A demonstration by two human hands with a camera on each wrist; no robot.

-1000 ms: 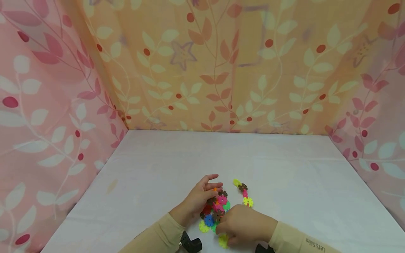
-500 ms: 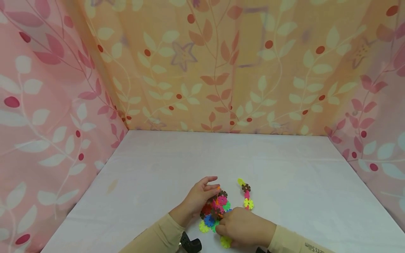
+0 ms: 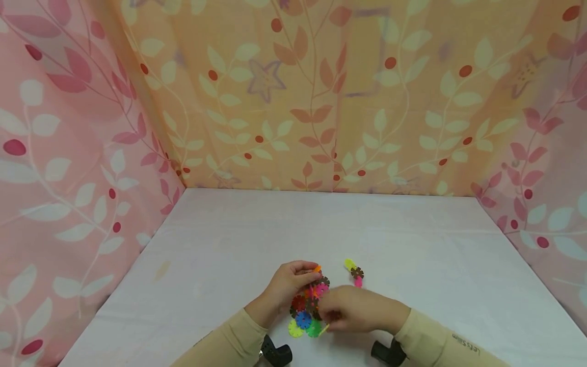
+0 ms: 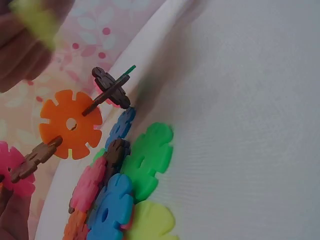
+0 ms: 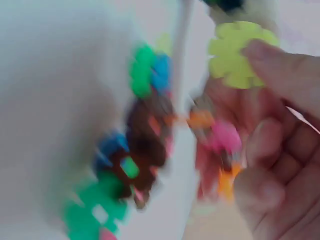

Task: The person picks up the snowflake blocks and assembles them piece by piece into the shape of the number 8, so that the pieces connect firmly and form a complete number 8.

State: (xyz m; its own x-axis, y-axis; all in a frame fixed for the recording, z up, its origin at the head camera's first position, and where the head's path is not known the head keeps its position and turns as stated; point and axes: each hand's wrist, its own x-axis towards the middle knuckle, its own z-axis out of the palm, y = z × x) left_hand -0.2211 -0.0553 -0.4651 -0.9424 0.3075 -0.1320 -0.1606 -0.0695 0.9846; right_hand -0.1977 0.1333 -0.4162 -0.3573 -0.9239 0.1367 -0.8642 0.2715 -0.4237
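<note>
With your left hand (image 3: 288,285), you are pinching the end of a chain (image 4: 57,116) of orange, brown and pink discs, thumb and fingertips clamping together. Whether that chain is touching the heap (image 3: 303,320) of colored discs, I cannot tell. With your right hand (image 3: 354,310), you are gripping a yellow disc (image 5: 229,57) between thumb and fingers, holding it near the heap; the right wrist view is blurring. Beyond your right hand, a short string (image 3: 357,273) of yellow, brown and pink discs is lying on the white table (image 3: 412,244). Leaf-patterned cloth (image 3: 257,127) is hanging behind.
</note>
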